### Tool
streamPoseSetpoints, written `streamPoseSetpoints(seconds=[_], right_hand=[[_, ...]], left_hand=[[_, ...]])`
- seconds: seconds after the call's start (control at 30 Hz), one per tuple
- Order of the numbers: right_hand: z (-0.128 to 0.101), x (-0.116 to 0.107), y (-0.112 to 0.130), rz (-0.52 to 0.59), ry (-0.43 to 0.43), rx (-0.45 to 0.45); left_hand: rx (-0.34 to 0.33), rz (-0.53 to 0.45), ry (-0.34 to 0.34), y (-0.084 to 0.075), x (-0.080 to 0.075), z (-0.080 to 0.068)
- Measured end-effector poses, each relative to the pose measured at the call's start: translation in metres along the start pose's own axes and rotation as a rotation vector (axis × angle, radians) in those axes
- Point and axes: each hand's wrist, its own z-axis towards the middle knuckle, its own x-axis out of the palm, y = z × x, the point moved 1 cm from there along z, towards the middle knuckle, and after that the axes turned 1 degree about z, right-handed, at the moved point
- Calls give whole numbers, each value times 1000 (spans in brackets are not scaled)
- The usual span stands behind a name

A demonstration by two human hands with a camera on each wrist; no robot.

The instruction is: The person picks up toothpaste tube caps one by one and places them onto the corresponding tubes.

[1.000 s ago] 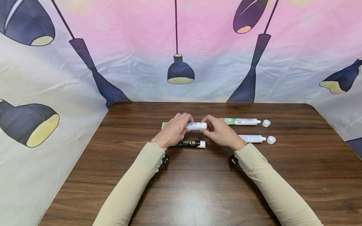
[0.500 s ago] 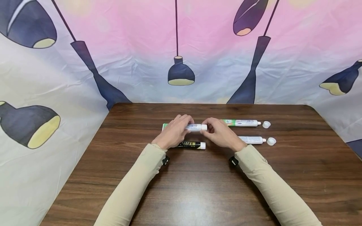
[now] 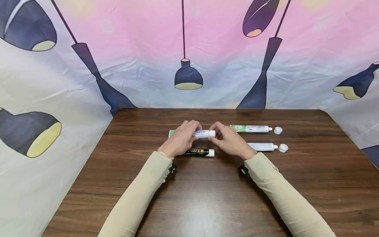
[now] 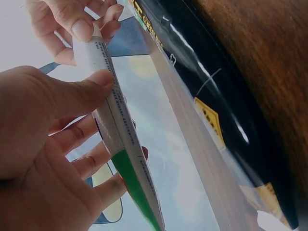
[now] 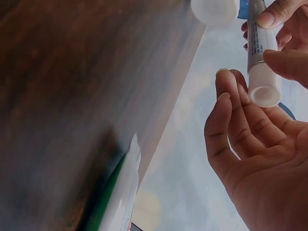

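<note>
My left hand (image 3: 180, 138) holds a white and green toothpaste tube (image 3: 202, 133) between thumb and fingers, raised off the table in the left wrist view. The tube's white cap (image 5: 264, 89) points to the right. At that end my right hand (image 3: 229, 138) pinches the cap, its thumb on the near side and some fingers behind. Below the left hand lies a black toothpaste tube (image 3: 199, 152) with a white cap; the left hand covers its rear part. In the left wrist view this black tube (image 4: 216, 91) is close beside the held one.
To the right lie two uncapped tubes, a green and white one (image 3: 251, 128) at the back and a white one (image 3: 262, 146) nearer, partly behind the right hand. Beside their nozzles sit two loose white caps, a far cap (image 3: 277, 130) and a near cap (image 3: 283, 148).
The right fingers shift slightly around the cap. Tube and left hand keep nearly the same place, and the other tubes and caps stay where they were.
</note>
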Motion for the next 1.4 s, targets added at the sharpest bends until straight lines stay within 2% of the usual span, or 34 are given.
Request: streamPoseSetpoints(seconds=[0.5, 0.7, 1.0, 1.17, 1.4], right_hand=[[0, -1, 1, -39, 2, 16], [0, 0, 2, -17, 30, 18], [-1, -2, 4, 13, -1, -15], [-2, -1, 2, -1, 2, 12], [0, 2, 3, -22, -16, 5]], left_hand=[[5, 25, 26, -2, 1, 3], [-2, 24, 21, -1, 0, 2], [33, 13, -20, -1, -3, 1], [26, 12, -3, -1, -2, 1], [18, 5, 1, -1, -1, -1]])
